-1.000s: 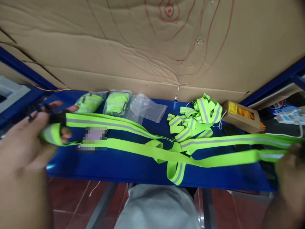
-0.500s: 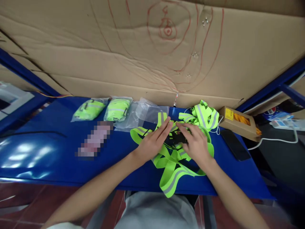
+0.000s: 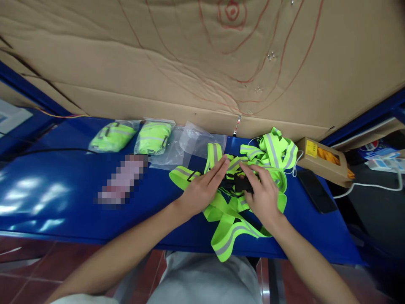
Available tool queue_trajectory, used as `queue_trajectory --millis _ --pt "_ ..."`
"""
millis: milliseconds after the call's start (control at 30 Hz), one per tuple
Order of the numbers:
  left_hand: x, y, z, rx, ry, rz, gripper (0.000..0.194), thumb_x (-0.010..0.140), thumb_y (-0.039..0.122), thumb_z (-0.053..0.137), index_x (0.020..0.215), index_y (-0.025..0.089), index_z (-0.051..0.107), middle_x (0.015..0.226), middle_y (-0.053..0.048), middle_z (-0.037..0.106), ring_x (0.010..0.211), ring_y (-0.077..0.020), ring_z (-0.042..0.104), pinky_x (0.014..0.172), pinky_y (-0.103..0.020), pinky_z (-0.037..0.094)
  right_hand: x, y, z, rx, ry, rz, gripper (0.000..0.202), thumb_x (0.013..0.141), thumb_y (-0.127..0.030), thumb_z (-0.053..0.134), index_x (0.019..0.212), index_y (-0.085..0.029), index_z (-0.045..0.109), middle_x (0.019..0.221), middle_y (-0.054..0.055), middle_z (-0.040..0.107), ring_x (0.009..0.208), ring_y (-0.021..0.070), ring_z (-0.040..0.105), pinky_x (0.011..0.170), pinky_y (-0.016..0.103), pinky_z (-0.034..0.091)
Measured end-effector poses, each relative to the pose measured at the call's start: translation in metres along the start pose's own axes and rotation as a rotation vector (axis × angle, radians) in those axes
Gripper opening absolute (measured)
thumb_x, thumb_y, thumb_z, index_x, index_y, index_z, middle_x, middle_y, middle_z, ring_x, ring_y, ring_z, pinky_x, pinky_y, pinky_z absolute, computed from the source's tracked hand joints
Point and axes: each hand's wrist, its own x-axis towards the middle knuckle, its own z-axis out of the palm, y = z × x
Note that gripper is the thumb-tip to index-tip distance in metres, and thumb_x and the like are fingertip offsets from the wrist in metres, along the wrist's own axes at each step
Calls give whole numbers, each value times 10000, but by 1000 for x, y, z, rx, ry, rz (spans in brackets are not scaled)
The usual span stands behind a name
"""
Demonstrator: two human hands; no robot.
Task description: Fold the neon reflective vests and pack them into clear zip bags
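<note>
Fluorescent yellow-green reflective straps [image 3: 226,211] with a grey stripe lie loosely tangled on the blue table. A black plastic buckle [image 3: 242,184] sits among them between my hands. My right hand [image 3: 264,192] is closed on the buckle, its thumb at the near side and its fingers over the far side. My left hand [image 3: 204,188] is closed on the straps just left of the buckle, fingers straight and pressed together; its thumb is hidden. A black slider shows on the loop left of that hand. A further bunch of straps [image 3: 275,150] lies behind my right hand.
Two clear bags [image 3: 153,137] of folded straps and an open plastic bag [image 3: 201,141] lie along the back. A pixelated item [image 3: 123,179] is at left. A phone [image 3: 316,192], an open cardboard box [image 3: 325,160] and a white cable are at right. Cardboard [image 3: 158,63] walls the back.
The view has tilted and shifted slightly. The black buckle shows more clearly, a little farther right under my right hand. My left hand keeps nearly the same pose.
</note>
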Motion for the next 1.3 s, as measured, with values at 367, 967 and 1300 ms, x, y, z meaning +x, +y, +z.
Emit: queue_trajectory --millis 367,967,1300 --pt "-1 7 1 136 -113 74 790 925 -59 296 1671 41 57 1672 -221 290 1406 -217 593 951 -267 628 1 -8 -3 -146 -74 -28 772 731 -17 606 1483 -179 531 1280 156 633 1019 321 613 821 451 590" --pt "5 2 -14 -140 -54 63 663 1039 423 547 1621 175 350 1672 -229 371 1259 -266 687 941 -362 634 4 0 -3 53 -68 24 673 808 -67 594 1467 -185 527 1314 153 665 1152 343 633 937 502 540" --pt "14 -24 -41 -865 25 -63 957 798 665 786 1564 201 448 1536 -204 550 1454 -332 520 1226 -498 421 33 -12 -48 505 71 -25 484 755 -100 672 1208 -262 619 1231 62 722 1155 284 699 1173 554 404"
